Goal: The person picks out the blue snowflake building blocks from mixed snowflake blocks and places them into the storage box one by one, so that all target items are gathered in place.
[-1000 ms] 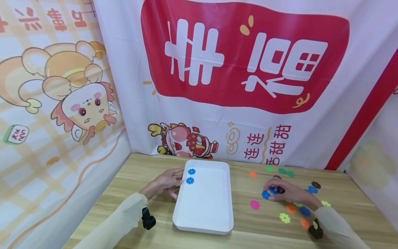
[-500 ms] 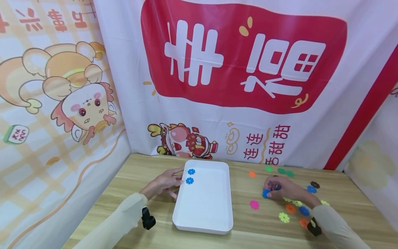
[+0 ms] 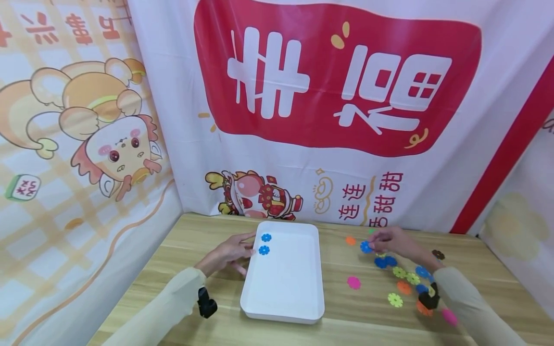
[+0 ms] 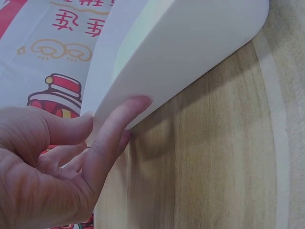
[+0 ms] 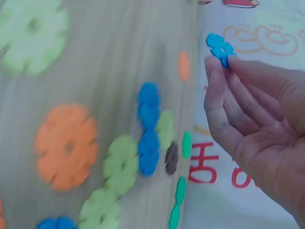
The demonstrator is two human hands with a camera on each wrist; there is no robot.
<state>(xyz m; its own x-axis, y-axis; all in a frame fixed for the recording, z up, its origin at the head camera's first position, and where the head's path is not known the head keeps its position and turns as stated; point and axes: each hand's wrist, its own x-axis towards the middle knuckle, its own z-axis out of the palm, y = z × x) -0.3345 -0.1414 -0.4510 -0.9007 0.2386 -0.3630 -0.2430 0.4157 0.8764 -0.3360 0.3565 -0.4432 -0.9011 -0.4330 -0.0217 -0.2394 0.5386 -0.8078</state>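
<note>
My right hand (image 3: 396, 242) pinches a blue flower-shaped plastic disc (image 3: 366, 247) between thumb and fingertips, above the table at the right. The right wrist view shows this disc (image 5: 220, 49) sticking out past the fingertips, its notched edge and centre hole visible. My left hand (image 3: 232, 251) rests at the left side of a white rectangular tray (image 3: 287, 318). In the left wrist view one extended finger touches the tray's outer wall (image 4: 190, 43), with the thumb near its edge. Two blue discs lie inside the tray, one (image 3: 266, 238) behind the other (image 3: 264, 250), along its left side.
On the wooden table right of the tray lie several loose discs: a pink one (image 3: 353, 282), orange (image 3: 404, 287), yellow-green (image 3: 395, 300), brown (image 3: 438, 254) and a blue pair (image 3: 385, 262). A printed cloth (image 3: 337, 192) hangs behind the table.
My right hand has lifted away from the scattered discs, moving back toward the cloth with one blue disc, uncovering the blue pair. My left hand and the tray have stayed in place.
</note>
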